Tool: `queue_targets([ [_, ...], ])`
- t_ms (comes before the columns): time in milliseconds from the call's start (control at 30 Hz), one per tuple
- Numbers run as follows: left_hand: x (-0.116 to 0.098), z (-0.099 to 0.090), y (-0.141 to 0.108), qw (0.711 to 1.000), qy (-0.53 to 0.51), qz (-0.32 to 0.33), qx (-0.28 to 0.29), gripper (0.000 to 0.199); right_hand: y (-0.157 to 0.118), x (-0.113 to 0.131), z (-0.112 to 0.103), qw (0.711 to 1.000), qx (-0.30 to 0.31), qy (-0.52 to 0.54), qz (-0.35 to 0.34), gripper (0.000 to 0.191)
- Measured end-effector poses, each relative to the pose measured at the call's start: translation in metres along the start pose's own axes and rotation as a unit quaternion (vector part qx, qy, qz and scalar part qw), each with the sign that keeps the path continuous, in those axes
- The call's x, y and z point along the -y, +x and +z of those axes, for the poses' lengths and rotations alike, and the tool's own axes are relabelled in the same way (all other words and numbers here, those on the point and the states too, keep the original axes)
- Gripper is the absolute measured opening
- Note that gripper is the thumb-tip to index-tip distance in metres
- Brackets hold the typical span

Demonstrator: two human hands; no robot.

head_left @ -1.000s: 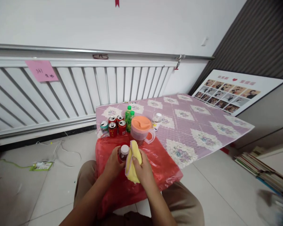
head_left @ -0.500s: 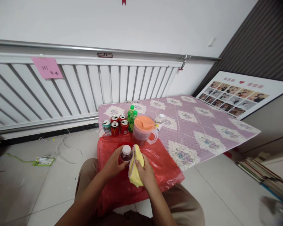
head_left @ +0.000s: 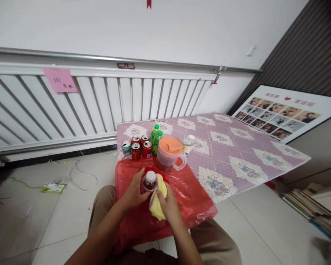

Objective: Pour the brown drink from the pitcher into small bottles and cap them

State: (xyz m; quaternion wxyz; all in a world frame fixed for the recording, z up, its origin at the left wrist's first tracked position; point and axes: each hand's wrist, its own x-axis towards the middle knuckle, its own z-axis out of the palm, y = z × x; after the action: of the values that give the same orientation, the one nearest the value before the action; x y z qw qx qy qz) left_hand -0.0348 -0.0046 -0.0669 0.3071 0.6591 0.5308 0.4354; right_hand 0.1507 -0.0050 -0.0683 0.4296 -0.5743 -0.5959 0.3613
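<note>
A: What does each hand hold?
B: The left hand [head_left: 134, 189] is curled around the dark bottle [head_left: 150, 181], thumb on the near side; the right hand [head_left: 168, 200] grasps a bunched yellow cloth [head_left: 157, 209] against the bottle's right side.
A: And the arms?
B: Both forearms slant inward from the near edge, meeting over the red plastic sheet [head_left: 195, 198], with the bottle cap-up between the hands.
A: Counts?
B: At far left, five cans [head_left: 136, 151]: four red, one teal. Rightward, two green-capped bottles [head_left: 156, 143], one orange-lidded pitcher [head_left: 169, 152], then one clear bottle [head_left: 188, 143].
</note>
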Motion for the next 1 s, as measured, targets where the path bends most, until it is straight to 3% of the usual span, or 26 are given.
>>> queue_targets([
  [167, 0.002, -0.015, 0.009, 0.997, -0.036, 0.006, 0.061, 0.092, 0.0, 0.014, -0.007, 0.999, -0.018, 0.03, 0.009, 0.043],
  [300, -0.003, -0.013, 0.014, 0.993, -0.08, 0.002, 0.09, 0.081, -0.003, 0.028, -0.008, 0.998, -0.045, 0.037, -0.019, 0.047],
  [433, -0.002, -0.001, 0.011, 0.996, -0.075, 0.004, 0.038, 0.079, -0.004, 0.023, 0.0, 0.997, -0.05, -0.004, -0.06, 0.048],
  [600, 0.0, 0.013, 0.004, 0.998, -0.011, -0.009, -0.057, 0.085, -0.001, 0.001, 0.009, 1.0, -0.004, -0.005, -0.008, 0.047],
  [667, 0.0, 0.015, 0.003, 0.997, 0.005, -0.026, -0.07, 0.091, 0.0, -0.005, 0.008, 1.0, 0.008, 0.001, 0.006, 0.043],
  [833, 0.007, 0.002, 0.003, 1.0, -0.013, 0.002, -0.014, 0.097, 0.003, 0.006, -0.003, 1.0, -0.003, 0.018, 0.019, 0.042],
  [1000, 0.01, -0.003, 0.004, 0.997, -0.064, -0.014, 0.043, 0.078, 0.002, 0.031, -0.008, 0.998, -0.022, 0.062, 0.008, 0.047],
])
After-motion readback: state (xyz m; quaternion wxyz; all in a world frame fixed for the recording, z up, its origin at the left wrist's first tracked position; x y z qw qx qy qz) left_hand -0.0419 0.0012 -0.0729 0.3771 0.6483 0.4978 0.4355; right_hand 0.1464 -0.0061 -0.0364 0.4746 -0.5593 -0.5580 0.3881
